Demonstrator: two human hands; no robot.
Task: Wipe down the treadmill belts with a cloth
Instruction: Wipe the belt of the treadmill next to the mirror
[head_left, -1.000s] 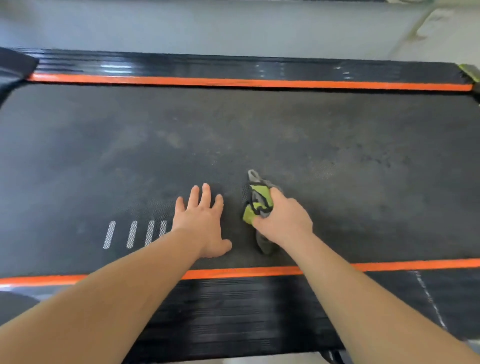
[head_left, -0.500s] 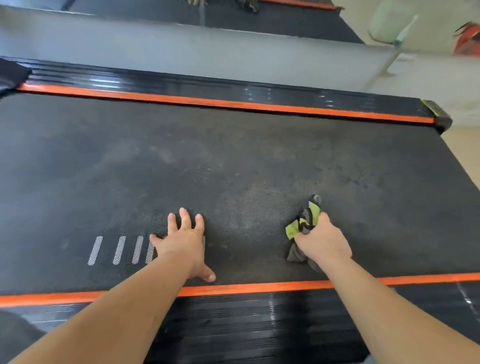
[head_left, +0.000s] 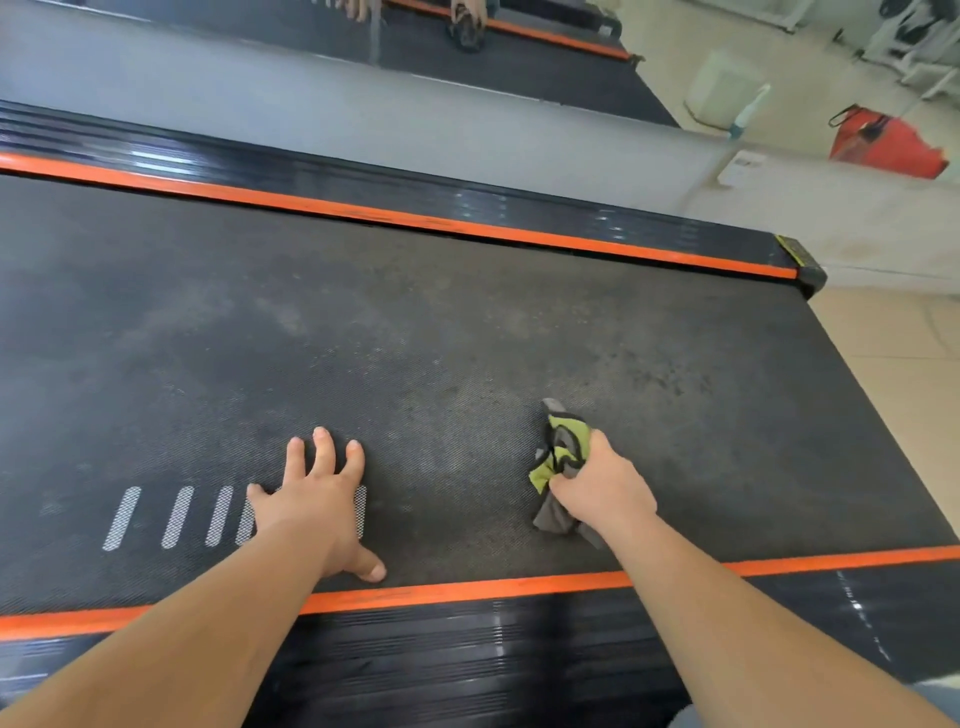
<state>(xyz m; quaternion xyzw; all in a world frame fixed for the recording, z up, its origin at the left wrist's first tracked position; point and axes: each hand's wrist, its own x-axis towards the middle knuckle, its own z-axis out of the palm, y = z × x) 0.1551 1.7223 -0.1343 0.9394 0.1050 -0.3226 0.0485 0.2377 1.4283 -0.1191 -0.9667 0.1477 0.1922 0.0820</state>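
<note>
Right hand (head_left: 602, 488) gripping bunched cloth (head_left: 561, 457) on belt (head_left: 467, 338), left hand (head_left: 317, 504) flat

Gym floor, treadmill belts (head_left: 467, 338) side by side, tiled floor (head_left: 904, 364)

The treadmill belt (head_left: 467, 338) looked matt, finely textured rubber with dusty grey patches; its side rails (head_left: 467, 670) were ribbed, glossy black plastic, and the crumpled cloth (head_left: 558, 457) was soft green-and-grey fabric
</note>
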